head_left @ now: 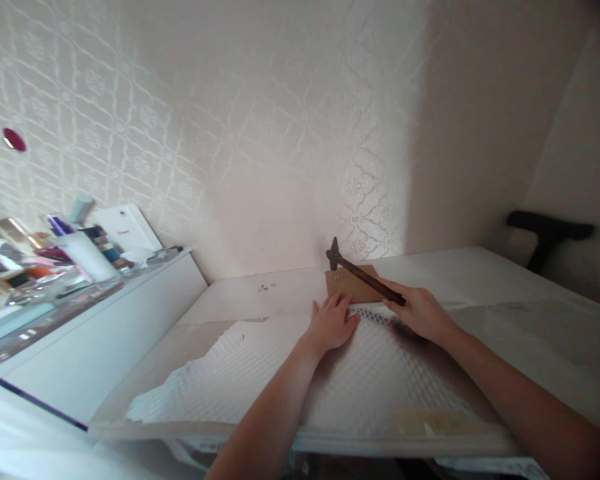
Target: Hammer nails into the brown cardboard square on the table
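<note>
My right hand (420, 310) is closed round the handle of a dark hammer (353, 268). The hammer's head hangs just above a small brown board (353, 285) lying near the wall. My left hand (333, 321) lies flat with fingers spread, pressing on the near edge of that board and on the white dimpled sheet (330, 380) that covers the white table (480, 267).
A few small dark bits, perhaps nails (266, 287), lie on the table to the left of the board. A lower shelf (80, 293) on the left is crowded with bottles and jars. A black chair armrest (547, 230) stands at the right, by the patterned wall.
</note>
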Tool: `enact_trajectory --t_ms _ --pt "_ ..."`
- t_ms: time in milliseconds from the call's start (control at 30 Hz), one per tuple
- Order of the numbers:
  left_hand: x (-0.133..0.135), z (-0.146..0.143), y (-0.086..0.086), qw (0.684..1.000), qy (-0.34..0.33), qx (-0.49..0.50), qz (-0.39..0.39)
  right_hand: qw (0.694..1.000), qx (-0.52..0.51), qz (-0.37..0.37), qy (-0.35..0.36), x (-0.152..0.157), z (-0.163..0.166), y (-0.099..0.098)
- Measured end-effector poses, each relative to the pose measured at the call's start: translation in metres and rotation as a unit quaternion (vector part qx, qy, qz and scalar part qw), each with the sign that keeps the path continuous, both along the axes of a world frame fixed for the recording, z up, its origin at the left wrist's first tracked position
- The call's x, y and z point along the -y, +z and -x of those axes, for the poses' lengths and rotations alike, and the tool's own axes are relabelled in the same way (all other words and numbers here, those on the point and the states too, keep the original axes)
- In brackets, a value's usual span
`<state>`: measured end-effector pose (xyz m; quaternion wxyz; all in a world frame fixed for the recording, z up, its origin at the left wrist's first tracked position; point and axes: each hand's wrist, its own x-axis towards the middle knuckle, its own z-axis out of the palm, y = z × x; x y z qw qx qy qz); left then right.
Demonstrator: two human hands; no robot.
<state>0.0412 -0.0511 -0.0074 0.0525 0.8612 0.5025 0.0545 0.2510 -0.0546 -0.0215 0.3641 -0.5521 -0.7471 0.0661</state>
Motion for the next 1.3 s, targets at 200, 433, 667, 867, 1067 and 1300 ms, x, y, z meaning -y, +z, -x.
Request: enact_trajectory --t_ms 200,433,667,867,1067,1300 --pt "-0.0003 0.0001 -0.0007 1.0 0.0 0.001 -0.003 1.0 -0.011 0.005 0.019 -0.0015 -0.0007 -0.0021" --pt "-0.0005 0.0002 -0.0013 1.0 -0.002 0.001 -0.007 1.0 -0.007 0.016 0.01 0.0023 0.0014 0.0017" --pt "0.0005 -0.0001 0.0002 1.0 0.002 0.007 -0.005 1.0 -0.012 0.004 0.017 0.0047 0.0026 0.0051" --pt "0.0007 0.0 0.0015 1.0 0.001 0.005 0.004 0.999 0.006 0.02 0.03 0.0042 0.003 0.0032" --pt "0.0013 -0.0008 0.0018 1.0 0.003 -0.001 0.0 1.0 -0.006 0.002 0.021 0.0017 0.0018 0.0016" --pt "0.0008 -0.0004 0.0013 1.0 0.004 0.002 -0.001 1.0 -0.013 -0.018 0.006 0.0037 0.0026 0.0045"
